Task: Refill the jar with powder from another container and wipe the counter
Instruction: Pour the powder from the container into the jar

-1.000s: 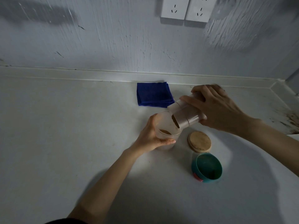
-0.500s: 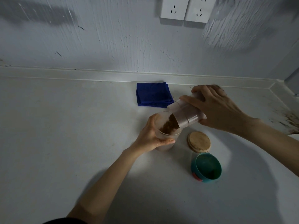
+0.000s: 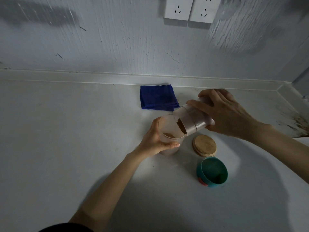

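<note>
A translucent jar [image 3: 167,131] stands on the white counter [image 3: 66,148], with a little brown powder at its bottom. My left hand [image 3: 153,141] grips the jar from the left side. My right hand [image 3: 222,113] holds a second translucent container [image 3: 194,121] tipped on its side, its mouth over the jar's rim, brown powder at the lip. A folded blue cloth [image 3: 158,99] lies behind the jar by the wall.
A round wooden lid [image 3: 204,145] lies flat to the right of the jar. In front of it sits a teal cap [image 3: 212,172], open side up. Brown stains mark the counter's right corner [image 3: 299,124]. Two wall sockets [image 3: 189,9] are above.
Half a second ago a clump of powder was falling into the jar; now it has settled at the bottom, with powder still at the tipped container's lip. Both hands have held their places.
</note>
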